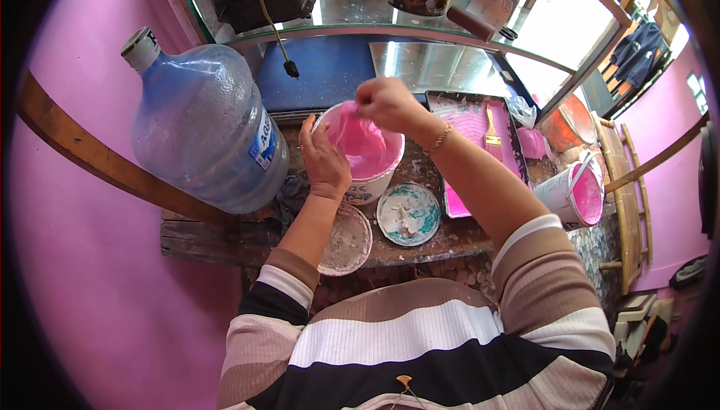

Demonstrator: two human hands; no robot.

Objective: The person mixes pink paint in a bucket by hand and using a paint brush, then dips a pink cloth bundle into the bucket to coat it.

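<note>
A white paint bucket (365, 188) with pink paint (367, 156) inside stands on the wooden bench in front of me. My left hand (325, 156) holds the bucket at its left side, fingers along the rim. Over the far right of the rim, my right hand (390, 102) is closed, slightly blurred, round something smeared pink that reaches down into the bucket; its kind cannot be made out. Close to the bucket's near side lie a round lid (409, 215) with white and teal paint and a dish (348, 241) crusted with greyish residue.
A large blue water jug (202, 125) stands left. To the right, a paint tray (457, 201) holds pink paint and a brush (492, 136). Beyond it are a pink-stained pail (555, 198) and an orange bucket (568, 125). A cable with a plug (291, 69) hangs before the glass shelf.
</note>
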